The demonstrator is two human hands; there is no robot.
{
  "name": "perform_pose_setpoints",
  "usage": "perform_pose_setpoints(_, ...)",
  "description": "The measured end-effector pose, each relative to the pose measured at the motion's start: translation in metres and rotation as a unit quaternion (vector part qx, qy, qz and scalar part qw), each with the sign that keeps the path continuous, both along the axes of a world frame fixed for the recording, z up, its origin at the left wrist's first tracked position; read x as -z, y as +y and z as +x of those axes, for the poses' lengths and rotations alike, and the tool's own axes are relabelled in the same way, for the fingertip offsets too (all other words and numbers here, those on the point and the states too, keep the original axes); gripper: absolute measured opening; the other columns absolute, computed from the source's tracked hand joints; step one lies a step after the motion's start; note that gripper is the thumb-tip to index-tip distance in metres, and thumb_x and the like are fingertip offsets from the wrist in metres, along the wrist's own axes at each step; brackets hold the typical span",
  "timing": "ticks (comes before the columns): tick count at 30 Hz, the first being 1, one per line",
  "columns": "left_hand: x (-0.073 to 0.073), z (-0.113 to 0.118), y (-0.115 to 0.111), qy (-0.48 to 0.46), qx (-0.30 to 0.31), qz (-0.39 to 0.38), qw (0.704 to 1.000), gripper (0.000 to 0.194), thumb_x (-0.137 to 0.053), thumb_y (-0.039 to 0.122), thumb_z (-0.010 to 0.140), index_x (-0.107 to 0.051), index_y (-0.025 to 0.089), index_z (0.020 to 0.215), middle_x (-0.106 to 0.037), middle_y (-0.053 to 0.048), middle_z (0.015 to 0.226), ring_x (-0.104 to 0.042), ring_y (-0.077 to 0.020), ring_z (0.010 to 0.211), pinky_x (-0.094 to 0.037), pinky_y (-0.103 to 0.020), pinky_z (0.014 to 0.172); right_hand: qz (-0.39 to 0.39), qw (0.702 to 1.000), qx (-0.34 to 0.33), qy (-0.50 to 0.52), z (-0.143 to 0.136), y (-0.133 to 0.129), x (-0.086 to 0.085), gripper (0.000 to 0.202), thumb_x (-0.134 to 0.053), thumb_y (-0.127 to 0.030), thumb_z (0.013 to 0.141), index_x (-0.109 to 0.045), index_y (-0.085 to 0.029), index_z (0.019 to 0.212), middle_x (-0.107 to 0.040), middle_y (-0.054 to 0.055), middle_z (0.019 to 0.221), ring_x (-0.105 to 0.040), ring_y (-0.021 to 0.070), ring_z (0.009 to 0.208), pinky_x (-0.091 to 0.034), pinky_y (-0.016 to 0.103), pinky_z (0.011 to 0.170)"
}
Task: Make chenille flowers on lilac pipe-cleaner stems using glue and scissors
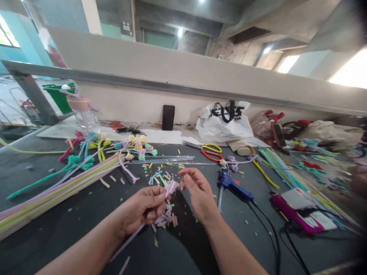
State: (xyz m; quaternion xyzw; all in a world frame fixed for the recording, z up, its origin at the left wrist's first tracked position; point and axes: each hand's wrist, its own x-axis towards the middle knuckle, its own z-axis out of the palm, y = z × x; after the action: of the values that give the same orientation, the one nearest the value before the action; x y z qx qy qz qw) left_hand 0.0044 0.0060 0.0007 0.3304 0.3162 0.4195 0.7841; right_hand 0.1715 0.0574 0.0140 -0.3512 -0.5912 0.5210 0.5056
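My left hand (151,204) pinches a lilac pipe cleaner flower (172,188) between thumb and fingers. Its thin stem (127,242) runs down and left below the wrist. Just right of the flower is my right hand (199,194), fingers loosely curved and apart, with nothing visible in it. Below and behind the hands lie short cut pipe cleaner pieces (164,220) in lilac and other pastel colours. To the right rests a blue hot glue gun (235,185) with a clear glue stick at it.
Scissors (212,152) with yellow and red handles lie behind. A bundle of long pipe cleaners (65,183) and several finished flowers (140,147) are at left. Glue sticks (172,160), a phone (168,117), a white bag (223,124) and a magenta device (301,214) with cables stand around.
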Motion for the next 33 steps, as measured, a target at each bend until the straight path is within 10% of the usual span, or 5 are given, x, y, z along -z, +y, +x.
perform_pose_setpoints(9,-0.002,-0.012,0.001,0.009,-0.072,0.041,0.997,0.02,-0.06,0.028,0.076,-0.046,0.015,0.07,-0.048,0.004,0.055,-0.032,-0.0004,0.036,-0.014,-0.012,0.034,0.211,0.921,0.077,-0.319,0.009,0.017,0.015,0.01,-0.051,-0.018,0.075,-0.06,-0.021,0.077,-0.06,0.001,0.072,-0.054,0.0154,0.068,-0.041,0.027,0.068)
perform_pose_setpoints(25,0.003,-0.014,0.001,0.047,-0.119,0.071,0.989,0.024,-0.064,0.03,0.073,-0.048,0.013,0.066,-0.049,0.004,0.057,-0.035,-0.0009,0.039,-0.018,-0.012,0.034,0.098,0.87,0.257,-0.41,0.028,0.041,0.033,0.018,-0.044,-0.021,0.078,-0.061,-0.018,0.084,-0.066,0.005,0.08,-0.058,0.0167,0.073,-0.041,0.026,0.066)
perform_pose_setpoints(33,0.007,-0.013,0.007,0.046,-0.111,0.047,0.992,0.026,-0.064,0.032,0.073,-0.046,0.014,0.067,-0.047,0.004,0.055,-0.033,-0.0001,0.038,-0.016,-0.012,0.034,0.084,0.836,0.219,-0.496,0.022,0.035,0.034,0.009,-0.055,-0.017,0.073,-0.063,-0.022,0.072,-0.067,0.001,0.077,-0.058,0.018,0.078,-0.031,0.033,0.073)
